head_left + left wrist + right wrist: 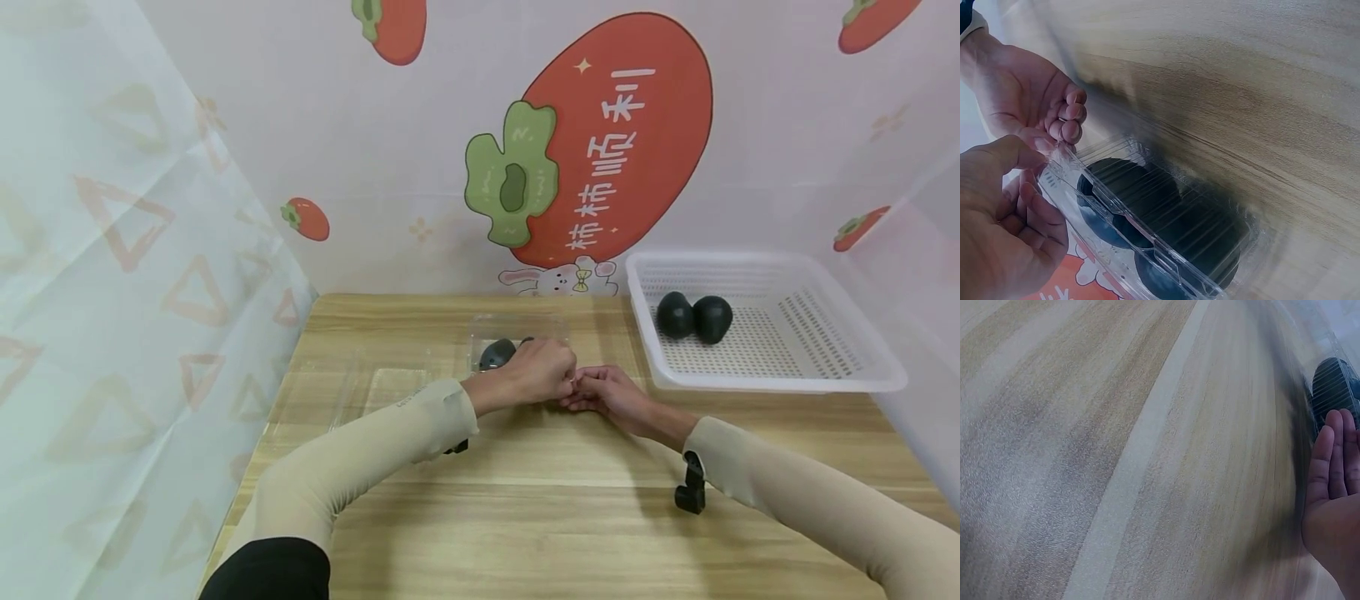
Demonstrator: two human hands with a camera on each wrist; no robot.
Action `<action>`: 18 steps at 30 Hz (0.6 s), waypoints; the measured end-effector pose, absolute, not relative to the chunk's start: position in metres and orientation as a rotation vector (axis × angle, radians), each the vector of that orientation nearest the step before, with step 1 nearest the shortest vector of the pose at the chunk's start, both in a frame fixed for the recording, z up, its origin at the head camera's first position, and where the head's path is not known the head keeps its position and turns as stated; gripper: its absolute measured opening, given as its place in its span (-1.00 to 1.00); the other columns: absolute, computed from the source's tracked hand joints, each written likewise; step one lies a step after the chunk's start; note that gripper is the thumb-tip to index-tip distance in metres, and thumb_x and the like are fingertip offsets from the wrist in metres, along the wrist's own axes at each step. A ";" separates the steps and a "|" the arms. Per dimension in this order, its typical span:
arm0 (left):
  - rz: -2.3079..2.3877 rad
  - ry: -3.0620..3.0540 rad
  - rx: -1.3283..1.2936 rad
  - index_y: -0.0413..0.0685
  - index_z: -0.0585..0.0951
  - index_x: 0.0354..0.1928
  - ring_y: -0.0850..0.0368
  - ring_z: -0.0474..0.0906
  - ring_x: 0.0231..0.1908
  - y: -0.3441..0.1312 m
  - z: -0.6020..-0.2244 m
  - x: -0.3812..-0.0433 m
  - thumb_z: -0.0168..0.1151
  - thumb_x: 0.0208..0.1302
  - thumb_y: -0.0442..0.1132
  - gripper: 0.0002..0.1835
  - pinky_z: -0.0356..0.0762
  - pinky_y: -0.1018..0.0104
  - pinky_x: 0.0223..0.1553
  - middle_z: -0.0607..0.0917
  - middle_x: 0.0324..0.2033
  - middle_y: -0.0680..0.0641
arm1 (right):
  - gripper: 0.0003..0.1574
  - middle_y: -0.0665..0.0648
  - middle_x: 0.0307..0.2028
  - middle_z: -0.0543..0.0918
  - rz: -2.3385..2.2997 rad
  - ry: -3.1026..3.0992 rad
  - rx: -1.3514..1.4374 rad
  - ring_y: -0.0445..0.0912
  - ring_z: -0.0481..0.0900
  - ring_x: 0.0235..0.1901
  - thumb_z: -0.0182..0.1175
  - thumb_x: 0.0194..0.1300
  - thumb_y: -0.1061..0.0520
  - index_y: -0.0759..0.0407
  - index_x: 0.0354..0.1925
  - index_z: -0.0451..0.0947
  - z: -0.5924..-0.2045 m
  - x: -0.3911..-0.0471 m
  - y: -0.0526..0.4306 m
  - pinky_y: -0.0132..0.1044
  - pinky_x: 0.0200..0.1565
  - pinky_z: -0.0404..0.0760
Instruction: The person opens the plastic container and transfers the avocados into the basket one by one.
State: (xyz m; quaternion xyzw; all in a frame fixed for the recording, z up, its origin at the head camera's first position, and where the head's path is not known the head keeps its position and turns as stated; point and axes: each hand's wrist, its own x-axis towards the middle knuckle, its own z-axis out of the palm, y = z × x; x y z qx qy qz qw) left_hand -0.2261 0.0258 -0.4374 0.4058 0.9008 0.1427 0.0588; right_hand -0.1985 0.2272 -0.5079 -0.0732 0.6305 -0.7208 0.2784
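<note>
A clear plastic clamshell box (1147, 212) holds dark avocados, one of them an avocado (497, 354) that shows beside my left wrist in the head view. My left hand (536, 371) reaches over the box and pinches its near right corner between thumb and fingers. At that same corner my right hand (611, 398) pinches the edge, its fingertips against those of the left. The left wrist view has the left hand (1004, 219) and right hand (1029, 94) meeting at the corner, with the ribbed lid lying over the avocados. The right wrist view cuts off part of my right hand (1335, 487).
On the right stands a white plastic basket (780, 379) with two dark avocados (693, 318) in it. More clear plastic packaging (397, 387) lies at the left of the wooden table (525, 517). A printed cloth (420, 167) hangs behind the table.
</note>
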 end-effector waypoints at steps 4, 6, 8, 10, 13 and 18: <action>0.403 2.732 1.246 0.04 0.66 -0.52 0.25 0.41 -0.48 0.025 -0.436 -0.225 0.40 0.35 -0.30 -0.75 0.31 0.48 -0.54 0.53 -0.53 0.09 | -0.65 0.09 -0.17 0.81 -1.935 1.696 -0.190 -0.10 0.79 -0.14 -0.05 0.67 0.30 0.16 -0.17 0.67 -0.507 -0.199 0.227 -0.24 -0.01 0.76; 0.382 2.736 1.254 0.04 0.67 -0.50 0.25 0.41 -0.46 0.025 -0.436 -0.224 0.39 0.34 -0.31 -0.77 0.32 0.48 -0.52 0.54 -0.52 0.10 | -0.64 0.08 -0.18 0.81 -1.930 1.699 -0.189 -0.10 0.79 -0.15 -0.04 0.67 0.30 0.14 -0.18 0.67 -0.507 -0.199 0.227 -0.24 -0.02 0.76; 0.362 2.742 1.261 0.03 0.70 -0.46 0.25 0.43 -0.44 0.025 -0.436 -0.223 0.38 0.34 -0.31 -0.82 0.34 0.49 -0.49 0.56 -0.49 0.11 | -0.65 0.08 -0.19 0.81 -1.920 1.708 -0.185 -0.10 0.79 -0.16 -0.04 0.66 0.28 0.14 -0.19 0.67 -0.507 -0.200 0.227 -0.25 -0.04 0.75; 0.357 2.742 1.263 0.02 0.73 -0.40 0.24 0.45 -0.42 0.024 -0.436 -0.223 0.38 0.35 -0.30 -0.86 0.38 0.48 -0.45 0.60 -0.45 0.12 | -0.67 0.09 -0.20 0.81 -1.909 1.717 -0.181 -0.10 0.78 -0.15 -0.02 0.66 0.27 0.14 -0.17 0.68 -0.506 -0.200 0.227 -0.25 -0.04 0.75; 0.374 2.738 1.264 0.00 0.78 -0.32 0.24 0.48 -0.40 0.023 -0.437 -0.222 0.38 0.37 -0.29 -0.91 0.42 0.49 -0.41 0.63 -0.41 0.12 | -0.69 0.10 -0.19 0.82 -1.895 1.734 -0.171 -0.08 0.79 -0.15 0.00 0.66 0.24 0.15 -0.15 0.69 -0.505 -0.200 0.227 -0.25 -0.05 0.75; 0.390 2.756 1.278 -0.03 0.83 -0.22 0.26 0.52 -0.35 0.021 -0.438 -0.220 0.38 0.37 -0.31 -0.92 0.49 0.50 -0.35 0.69 -0.32 0.09 | -0.70 0.09 -0.19 0.82 -1.889 1.734 -0.177 -0.08 0.79 -0.15 0.02 0.66 0.22 0.14 -0.15 0.69 -0.504 -0.200 0.226 -0.25 -0.07 0.75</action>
